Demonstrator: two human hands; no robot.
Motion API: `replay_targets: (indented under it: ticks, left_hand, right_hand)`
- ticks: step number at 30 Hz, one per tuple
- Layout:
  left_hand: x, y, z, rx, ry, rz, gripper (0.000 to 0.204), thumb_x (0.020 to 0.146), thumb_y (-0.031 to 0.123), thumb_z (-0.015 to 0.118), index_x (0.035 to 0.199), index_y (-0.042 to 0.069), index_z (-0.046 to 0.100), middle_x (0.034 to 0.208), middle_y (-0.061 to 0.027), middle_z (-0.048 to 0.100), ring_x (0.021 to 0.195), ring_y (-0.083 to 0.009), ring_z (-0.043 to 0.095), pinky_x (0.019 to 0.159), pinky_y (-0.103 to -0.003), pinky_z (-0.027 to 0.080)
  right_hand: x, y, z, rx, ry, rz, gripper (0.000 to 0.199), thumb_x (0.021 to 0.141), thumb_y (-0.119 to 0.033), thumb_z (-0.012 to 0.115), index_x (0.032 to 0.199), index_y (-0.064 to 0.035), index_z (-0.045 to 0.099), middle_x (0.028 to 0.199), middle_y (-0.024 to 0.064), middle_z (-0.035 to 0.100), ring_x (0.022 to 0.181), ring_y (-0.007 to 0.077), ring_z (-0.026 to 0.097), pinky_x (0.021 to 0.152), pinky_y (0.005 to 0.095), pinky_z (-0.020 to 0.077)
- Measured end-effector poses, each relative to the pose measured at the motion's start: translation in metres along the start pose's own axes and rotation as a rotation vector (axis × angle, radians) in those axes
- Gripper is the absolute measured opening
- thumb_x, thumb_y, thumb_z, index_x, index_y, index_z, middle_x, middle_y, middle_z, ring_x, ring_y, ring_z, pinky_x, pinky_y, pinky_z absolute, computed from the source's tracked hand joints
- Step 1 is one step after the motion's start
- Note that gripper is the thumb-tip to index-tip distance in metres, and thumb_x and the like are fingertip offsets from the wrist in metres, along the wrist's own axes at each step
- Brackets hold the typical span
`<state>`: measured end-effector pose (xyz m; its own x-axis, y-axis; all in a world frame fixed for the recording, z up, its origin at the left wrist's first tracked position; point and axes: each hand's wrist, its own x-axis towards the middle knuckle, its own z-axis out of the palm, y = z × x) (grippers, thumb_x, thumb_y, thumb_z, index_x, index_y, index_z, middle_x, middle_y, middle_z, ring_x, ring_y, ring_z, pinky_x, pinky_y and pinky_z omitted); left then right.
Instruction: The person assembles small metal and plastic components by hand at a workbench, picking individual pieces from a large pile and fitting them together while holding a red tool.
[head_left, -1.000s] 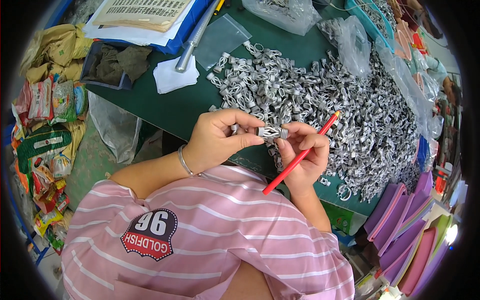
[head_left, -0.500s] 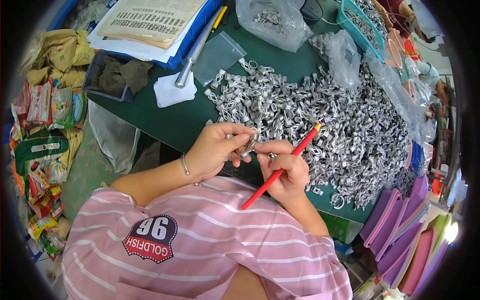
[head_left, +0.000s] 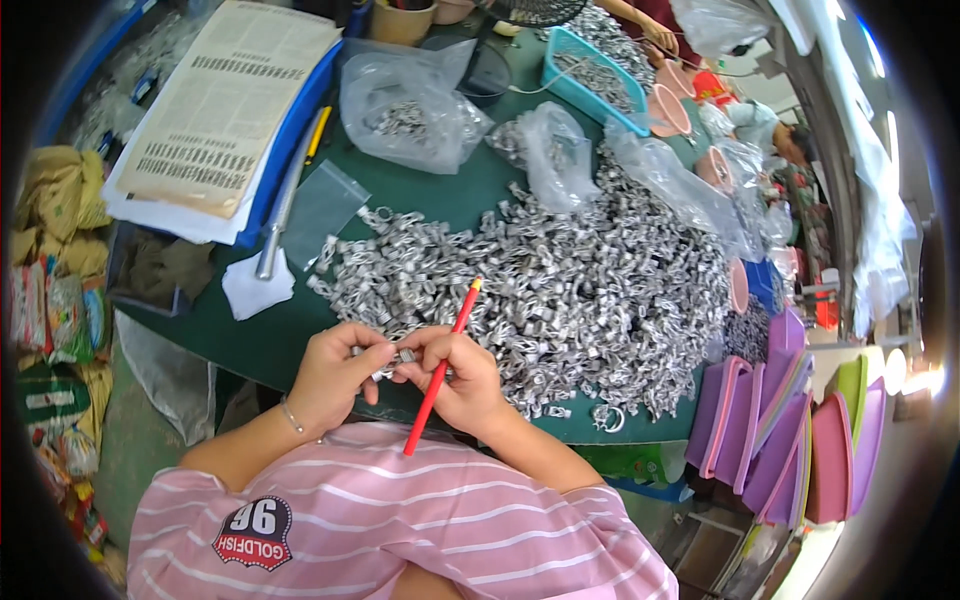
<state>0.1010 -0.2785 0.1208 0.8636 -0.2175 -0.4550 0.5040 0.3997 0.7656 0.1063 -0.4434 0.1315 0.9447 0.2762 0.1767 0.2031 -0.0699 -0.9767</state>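
Just off the near-left edge of the heap of metal rings [head_left: 590, 300], my left hand [head_left: 340, 368] pinches a small grey ring-like piece [head_left: 406, 356] between thumb and finger. My right hand [head_left: 464, 378] has its fingertips at that piece too, gripping a red pencil [head_left: 442, 368] whose yellow end points towards the heap. I'd judge it best to pinch lightly, so the open metalwork doesn't bend, turn the piece with the fingertips, and angle the pencil clear of it; its finer detail is too small to tell.
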Motion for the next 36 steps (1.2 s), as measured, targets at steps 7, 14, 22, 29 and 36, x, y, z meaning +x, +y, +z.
replay_targets:
  ticks: [7,14,22,29,36]
  left_hand:
    - [-0.009,0.006,0.001,0.161,-0.049,0.141,0.025,0.074,-0.003,0.064,0.098,-0.003,0.057,0.075,-0.0066,0.058,0.057,-0.0079,0.056,0.041,-0.017,0.041]
    - [-0.009,0.002,-0.001,0.218,-0.07,0.231,0.025,0.074,-0.004,0.064,0.098,-0.002,0.059,0.078,-0.0065,0.057,0.064,-0.0098,0.059,0.043,-0.016,0.041]
    - [-0.007,-0.004,-0.002,0.297,-0.099,0.502,0.025,0.071,-0.007,0.066,0.094,-0.002,0.061,0.082,-0.0065,0.055,0.06,-0.008,0.055,0.041,-0.015,0.038]
    - [0.002,-0.003,-0.027,-0.576,-0.356,0.059,0.021,0.089,0.017,0.049,0.102,0.0,0.05,0.086,-0.0077,0.055,0.066,-0.0124,0.057,0.053,-0.022,0.045]
    - [-0.001,0.019,-0.02,-0.597,-0.167,0.041,0.013,0.089,0.013,0.047,0.097,0.004,0.051,0.084,-0.0074,0.055,0.068,-0.015,0.058,0.054,-0.025,0.051]
  right_hand:
    - [-0.004,0.008,-0.002,-0.038,0.132,-0.061,0.024,0.073,0.003,0.065,0.071,-0.0054,0.043,0.092,0.0129,0.058,0.067,0.0117,0.052,0.06,0.0228,0.0434]
    - [-0.012,0.01,-0.002,0.077,0.135,-0.033,0.024,0.076,0.006,0.062,0.075,-0.0045,0.041,0.096,0.0182,0.059,0.073,0.0129,0.056,0.066,0.0235,0.0476]
    - [-0.014,0.012,-0.005,0.017,0.117,-0.05,0.026,0.074,0.008,0.063,0.075,-0.0046,0.04,0.092,0.0172,0.061,0.071,0.0126,0.056,0.064,0.0233,0.047]
    - [0.004,0.006,-0.011,-0.198,0.065,-0.204,0.024,0.075,0.002,0.064,0.077,-0.0031,0.04,0.079,0.0147,0.062,0.065,0.0181,0.059,0.058,0.0257,0.047]
    - [0.051,0.014,-0.008,-0.704,-0.065,-0.298,0.026,0.064,0.005,0.065,0.079,-0.0022,0.045,0.076,0.0124,0.055,0.073,0.0317,0.054,0.062,0.0358,0.0446]
